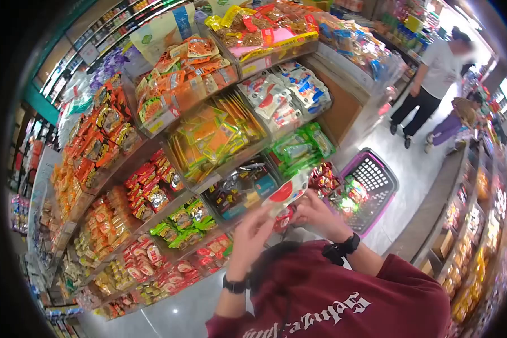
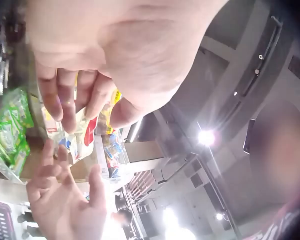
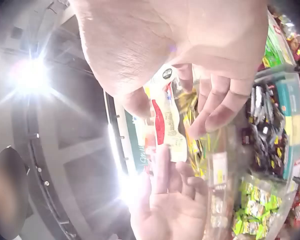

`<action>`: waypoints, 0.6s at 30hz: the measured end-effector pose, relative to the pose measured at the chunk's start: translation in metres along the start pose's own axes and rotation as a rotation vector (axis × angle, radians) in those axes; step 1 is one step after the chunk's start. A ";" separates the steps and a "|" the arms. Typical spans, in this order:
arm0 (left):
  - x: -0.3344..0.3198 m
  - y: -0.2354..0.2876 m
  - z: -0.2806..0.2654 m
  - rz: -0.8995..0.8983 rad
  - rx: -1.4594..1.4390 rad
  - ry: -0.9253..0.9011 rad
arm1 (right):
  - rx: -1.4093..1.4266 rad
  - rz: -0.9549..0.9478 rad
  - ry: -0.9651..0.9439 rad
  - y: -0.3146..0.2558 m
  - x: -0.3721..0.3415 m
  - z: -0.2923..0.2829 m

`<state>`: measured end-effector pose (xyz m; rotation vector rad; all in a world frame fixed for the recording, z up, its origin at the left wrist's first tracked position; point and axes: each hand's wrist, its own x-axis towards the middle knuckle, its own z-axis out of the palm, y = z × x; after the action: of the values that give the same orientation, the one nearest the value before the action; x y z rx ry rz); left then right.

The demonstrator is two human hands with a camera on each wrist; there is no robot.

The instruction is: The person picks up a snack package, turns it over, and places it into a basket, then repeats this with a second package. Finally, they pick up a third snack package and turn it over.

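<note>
A small white packet with a red patch (image 1: 288, 190) is held up between two hands in front of the chest. The left hand (image 1: 252, 235) grips its near left end with bent fingers, and the right hand (image 1: 320, 215) pinches its other end. In the left wrist view the packet (image 2: 83, 136) shows below the left hand (image 2: 125, 55), with the right hand (image 2: 67, 202) at its lower side. The right wrist view has the packet (image 3: 166, 122) under the right hand (image 3: 175, 45), the left hand (image 3: 172, 212) at its bottom edge. Some fingertips are hidden behind it.
Tiered bins of bagged snacks (image 1: 217, 135) fill the left and centre. A grey shopping basket with a purple rim (image 1: 393, 179) holds several packets on the right. Another shelf (image 1: 434, 225) curves along the far right. Two people stand in the aisle, one in a white shirt (image 1: 438, 70).
</note>
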<state>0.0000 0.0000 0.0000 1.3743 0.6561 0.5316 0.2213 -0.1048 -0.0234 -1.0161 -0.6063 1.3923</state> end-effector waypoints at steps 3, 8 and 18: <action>-0.081 -0.035 -0.001 -0.118 -0.184 0.037 | -0.126 0.122 0.033 0.029 -0.055 0.040; -0.148 -0.067 -0.004 -0.106 -0.215 0.056 | -0.177 0.182 0.103 0.060 -0.091 0.099; -0.197 -0.082 -0.015 -0.221 -0.100 -0.150 | -0.465 0.085 0.116 0.088 -0.142 0.118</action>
<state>-0.1537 -0.1362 -0.0599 1.2169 0.6405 0.2781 0.0571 -0.2262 -0.0128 -1.4961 -0.8297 1.2814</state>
